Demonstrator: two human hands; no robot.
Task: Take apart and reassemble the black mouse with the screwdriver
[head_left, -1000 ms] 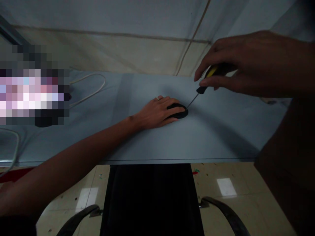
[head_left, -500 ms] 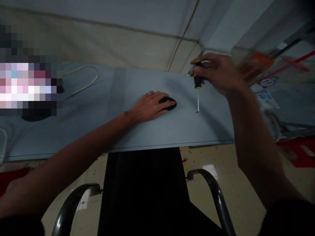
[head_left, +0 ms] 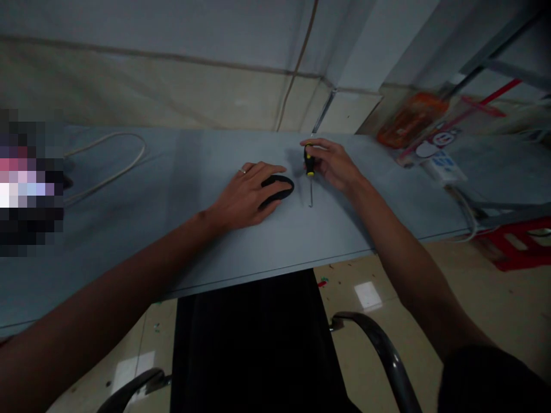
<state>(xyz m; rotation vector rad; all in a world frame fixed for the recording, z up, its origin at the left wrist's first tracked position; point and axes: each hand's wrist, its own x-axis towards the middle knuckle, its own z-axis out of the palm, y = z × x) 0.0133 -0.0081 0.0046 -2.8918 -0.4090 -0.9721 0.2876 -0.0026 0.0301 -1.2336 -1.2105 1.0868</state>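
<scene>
The left hand [head_left: 241,198] lies palm down over a black computer mouse [head_left: 278,186] on the grey-blue worktop [head_left: 228,252]. Its thumb and fingers are closed about the mouse's sides, with the index finger stretched along the top and a thin ring [head_left: 243,171] on another finger. The mouse's rounded end points towards three o'clock, twelve being the tiled wall [head_left: 181,92] at the far edge.

Just beside the mouse, at three o'clock, the right hand [head_left: 321,158] pinches the black-and-yellow handle of a screwdriver [head_left: 309,163] between thumb and fingers. The screwdriver is close to upright with its shaft pointing down and its tip clear of the mouse; whether the tip meets the worktop, I cannot tell. A small dark speck shows at the tip, too small to make out.

From the mouse, an orange packet [head_left: 411,120] lies at two o'clock, and a white-and-blue packet [head_left: 447,168] near three, both well apart from the hands. A white cable [head_left: 143,150] loops between nine and ten o'clock, running to a pixelated block at nine. Below the worktop, a curved chair armrest [head_left: 387,344] stands at five o'clock and its twin [head_left: 133,390] at seven, over a glossy tiled floor [head_left: 486,298].
</scene>
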